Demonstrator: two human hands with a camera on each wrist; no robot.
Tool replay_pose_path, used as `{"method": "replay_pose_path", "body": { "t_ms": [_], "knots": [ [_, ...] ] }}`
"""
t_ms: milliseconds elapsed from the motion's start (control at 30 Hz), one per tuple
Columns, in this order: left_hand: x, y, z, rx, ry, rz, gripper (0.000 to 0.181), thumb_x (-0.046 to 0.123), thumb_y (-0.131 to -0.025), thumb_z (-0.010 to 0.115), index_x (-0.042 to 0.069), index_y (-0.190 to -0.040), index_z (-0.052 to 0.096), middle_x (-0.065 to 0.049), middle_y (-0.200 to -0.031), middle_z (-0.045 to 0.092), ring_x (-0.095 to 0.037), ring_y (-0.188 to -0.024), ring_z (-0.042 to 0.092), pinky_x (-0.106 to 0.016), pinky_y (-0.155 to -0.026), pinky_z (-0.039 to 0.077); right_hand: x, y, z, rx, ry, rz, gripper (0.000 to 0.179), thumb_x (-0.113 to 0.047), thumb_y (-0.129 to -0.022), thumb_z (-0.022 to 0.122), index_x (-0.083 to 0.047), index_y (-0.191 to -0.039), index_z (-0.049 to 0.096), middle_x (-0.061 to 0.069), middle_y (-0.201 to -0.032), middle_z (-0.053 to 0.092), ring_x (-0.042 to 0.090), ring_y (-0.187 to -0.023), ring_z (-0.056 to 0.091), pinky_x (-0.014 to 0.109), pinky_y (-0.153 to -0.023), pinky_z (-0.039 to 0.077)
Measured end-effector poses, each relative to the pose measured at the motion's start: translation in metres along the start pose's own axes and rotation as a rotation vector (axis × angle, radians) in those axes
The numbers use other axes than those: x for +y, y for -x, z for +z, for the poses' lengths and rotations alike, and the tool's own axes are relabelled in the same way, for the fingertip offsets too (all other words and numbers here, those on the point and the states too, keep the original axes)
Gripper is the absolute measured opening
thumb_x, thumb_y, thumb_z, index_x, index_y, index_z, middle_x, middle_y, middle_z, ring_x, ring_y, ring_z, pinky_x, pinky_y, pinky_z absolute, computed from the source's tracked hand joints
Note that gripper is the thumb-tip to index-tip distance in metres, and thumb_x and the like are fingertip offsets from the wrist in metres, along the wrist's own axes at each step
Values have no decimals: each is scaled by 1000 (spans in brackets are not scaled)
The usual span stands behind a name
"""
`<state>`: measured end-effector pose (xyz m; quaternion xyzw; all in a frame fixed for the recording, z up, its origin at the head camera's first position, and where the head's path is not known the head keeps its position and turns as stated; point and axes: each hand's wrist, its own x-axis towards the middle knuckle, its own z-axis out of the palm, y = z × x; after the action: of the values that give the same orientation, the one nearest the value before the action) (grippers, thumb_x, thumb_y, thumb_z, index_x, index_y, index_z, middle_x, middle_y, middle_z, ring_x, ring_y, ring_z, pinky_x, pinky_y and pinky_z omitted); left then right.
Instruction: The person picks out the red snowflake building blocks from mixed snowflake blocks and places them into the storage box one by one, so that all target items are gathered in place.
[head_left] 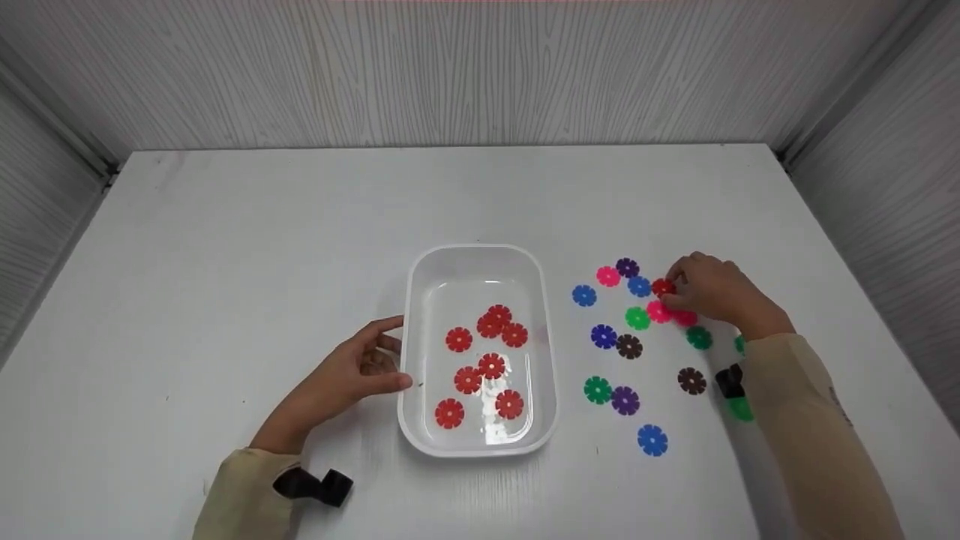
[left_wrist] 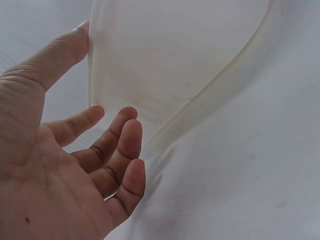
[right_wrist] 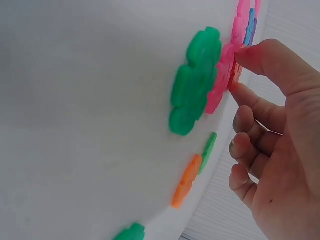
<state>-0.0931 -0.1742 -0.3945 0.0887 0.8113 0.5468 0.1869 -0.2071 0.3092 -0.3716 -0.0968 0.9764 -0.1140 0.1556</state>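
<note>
My right hand [head_left: 709, 289] pinches a red notched plastic disc [head_left: 662, 288] between thumb and index finger. Pink discs [head_left: 659, 311] lie right under those fingertips. In the right wrist view a large green disc [right_wrist: 195, 82] stands in front of the pink ones, and the red disc mostly hides behind the fingertips. A white rectangular tray [head_left: 480, 450] stands mid-table with several red discs [head_left: 459, 340] on its floor, some overlapping. At its left side my left hand [head_left: 360, 367] touches the rim with thumb and index finger spread apart; the other fingers bend loosely beside the wall.
Right of the tray several loose discs lie scattered: blue [head_left: 652, 440], purple [head_left: 625, 400], brown [head_left: 691, 381] and green [head_left: 598, 390]. An orange disc [right_wrist: 187, 181] shows in the right wrist view. A wood-grain panel [head_left: 480, 75] rises behind the white table [head_left: 225, 225].
</note>
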Motion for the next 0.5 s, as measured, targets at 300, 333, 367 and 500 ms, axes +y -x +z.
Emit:
{"method": "replay_pose_path", "body": {
  "t_ms": [300, 333, 367, 500],
  "knots": [
    [1, 1, 0, 4, 5, -9, 76, 25, -80, 77, 17, -146, 39, -12, -119, 56, -21, -97, 56, -31, -84, 49, -4, -1, 0, 55, 190, -58, 46, -33, -85, 70, 5, -110, 63, 21, -107, 62, 39, -103, 56, 65, -95, 37],
    [1, 1, 0, 3, 0, -7, 76, 26, -81, 76, 16, -146, 39, -12, -119, 56, -21, -97, 56, -31, -85, 49, -4, -1, 0, 62, 211, -70, 45, -33, -85, 70, 5, -110, 63, 21, -107, 62, 39, -103, 56, 65, -94, 38],
    [1, 1, 0, 4, -7, -9, 76, 26, -81, 76, 16, -146, 39, -12, -119, 56, -21, -97, 55, -30, -85, 48, -4, -1, 0, 70, 234, -84, 45, -33, -86, 69, 5, -109, 64, 21, -106, 63, 38, -103, 57, 64, -93, 39],
    [0, 1, 0, 7, -32, -13, 77, 29, -80, 77, 16, -146, 39, -11, -118, 56, -20, -97, 55, -29, -85, 48, -3, 0, 2, 110, 287, -133, 40, -31, -87, 67, 5, -104, 67, 20, -102, 65, 37, -99, 58, 63, -88, 43]
  ]
}}
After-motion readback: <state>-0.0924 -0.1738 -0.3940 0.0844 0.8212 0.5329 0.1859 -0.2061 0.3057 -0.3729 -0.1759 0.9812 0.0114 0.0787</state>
